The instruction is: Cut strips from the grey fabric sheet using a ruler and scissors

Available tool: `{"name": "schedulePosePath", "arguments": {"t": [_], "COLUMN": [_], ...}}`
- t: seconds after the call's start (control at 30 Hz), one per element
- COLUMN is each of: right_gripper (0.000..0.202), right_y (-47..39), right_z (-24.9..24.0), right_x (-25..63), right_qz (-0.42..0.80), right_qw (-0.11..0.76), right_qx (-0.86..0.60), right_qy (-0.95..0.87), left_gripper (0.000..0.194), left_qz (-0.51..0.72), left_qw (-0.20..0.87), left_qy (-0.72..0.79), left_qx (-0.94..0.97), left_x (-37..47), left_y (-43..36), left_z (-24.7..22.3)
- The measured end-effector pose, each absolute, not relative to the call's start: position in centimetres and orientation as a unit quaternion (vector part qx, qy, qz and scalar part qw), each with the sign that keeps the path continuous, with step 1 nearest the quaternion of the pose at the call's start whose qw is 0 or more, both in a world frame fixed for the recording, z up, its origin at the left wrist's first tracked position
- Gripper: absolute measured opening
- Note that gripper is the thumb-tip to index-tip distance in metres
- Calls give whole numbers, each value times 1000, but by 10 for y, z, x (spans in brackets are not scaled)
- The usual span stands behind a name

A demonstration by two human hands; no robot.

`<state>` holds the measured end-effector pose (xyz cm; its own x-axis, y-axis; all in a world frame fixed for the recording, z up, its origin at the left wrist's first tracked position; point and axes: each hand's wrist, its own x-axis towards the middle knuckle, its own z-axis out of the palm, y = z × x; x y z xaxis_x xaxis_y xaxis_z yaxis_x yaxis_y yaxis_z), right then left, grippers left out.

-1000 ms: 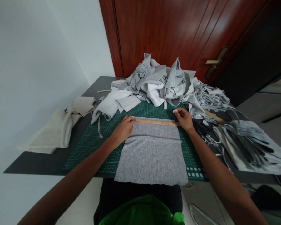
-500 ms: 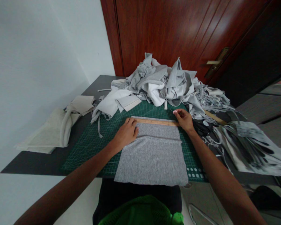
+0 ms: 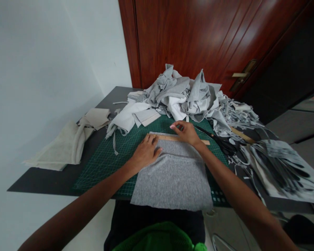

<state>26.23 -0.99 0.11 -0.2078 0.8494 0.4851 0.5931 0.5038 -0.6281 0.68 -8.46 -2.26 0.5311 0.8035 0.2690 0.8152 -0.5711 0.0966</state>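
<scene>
A grey knit fabric piece (image 3: 172,181) lies on the green cutting mat (image 3: 102,164), its near edge hanging over the table front. Across its far end rests a wooden ruler (image 3: 166,137). My left hand (image 3: 146,151) lies flat on the ruler's left end and the fabric, thumb spread, fingers open. Above the ruler's middle, my right hand (image 3: 187,132) is closed in a pinch on a small pink piece of tailor's chalk (image 3: 172,127); it hides part of the ruler. Black-handled scissors (image 3: 223,144) lie to the right of the fabric.
A heap of grey and white fabric scraps (image 3: 178,94) fills the back of the table. Folded cream cloth (image 3: 60,146) sits at the left. Stacked grey fabric pieces (image 3: 285,167) and loose cords lie at the right. A wooden door (image 3: 185,38) stands behind.
My right hand has moved left with the chalk, from the ruler's right end to above its middle. The scissors now show more fully. My left hand stays on the ruler, its thumb more spread.
</scene>
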Motion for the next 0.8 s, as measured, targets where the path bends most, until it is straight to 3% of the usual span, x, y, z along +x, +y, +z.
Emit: {"name": "schedulePosePath", "arguments": {"t": [0.17, 0.8], "right_gripper": [13, 15], "right_y": [6, 15], "right_z": [2, 1], "right_x": [191, 150], "right_qz": [209, 180], "right_qw": [336, 228], "right_qx": [-436, -467], "right_qy": [-809, -835], "left_gripper": [65, 69], "left_qz": [-130, -146], "left_qw": [33, 14], "left_qy": [-468, -474], "left_qx": [-874, -868], "left_x": [8, 10], "left_y": [-88, -88], "left_z": [-24, -31]}}
